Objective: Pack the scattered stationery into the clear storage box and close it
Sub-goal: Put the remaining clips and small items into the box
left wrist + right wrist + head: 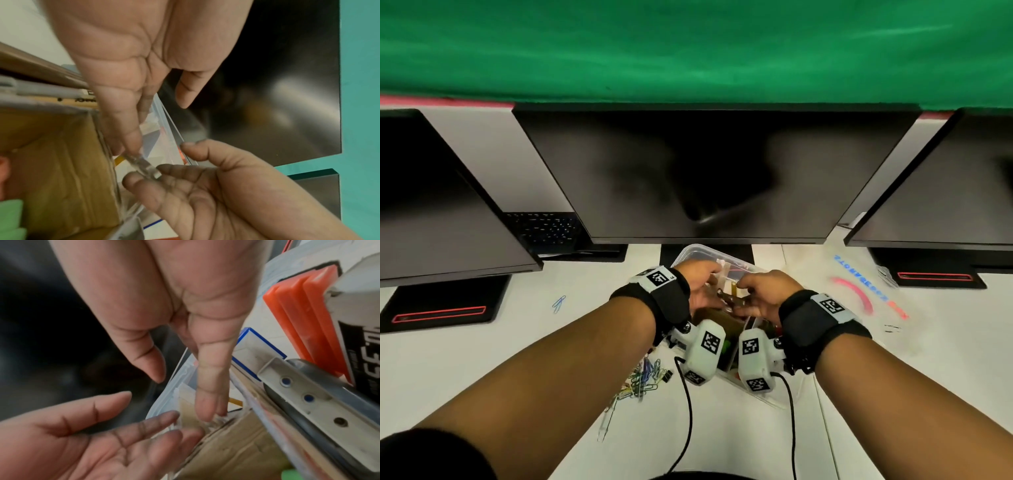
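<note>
Both hands over the clear storage box (690, 253), which sits on the bench (482, 359) just in front of the centre monitor (709, 171). Box is open and already holds a brown cardboard packet (61, 162), an orange case (304, 324) and other bits.

Left hand (700, 284) and right hand (763, 294) meet fingertip to fingertip above the box's far half. Between them is a small clear glossy piece (144, 165); can't tell what it is, maybe a clip or a plastic part. Left grip: fingers extended, tips touching that piece, not wrapped round it. Right grip: palm up, fingers loosely extended under it, also not closed on anything.

Key relation: the piece lies right at the box's inner wall beside the packet, directly below both sets of fingertips, long axis roughly along the wall. Neither hand is clearly nearer.

Still out on the bench: a pile of paper clips (643, 377) just left of the box, nearer the left hand, one blue clip (558, 303) well apart further left, and a clear pen (606, 423) towards the near edge.

Room: monitor base crowds the far rim; left side is open for sweeping clips in. Lid not identifiable here. My read: packing is mid-way, closing comes later.
</note>
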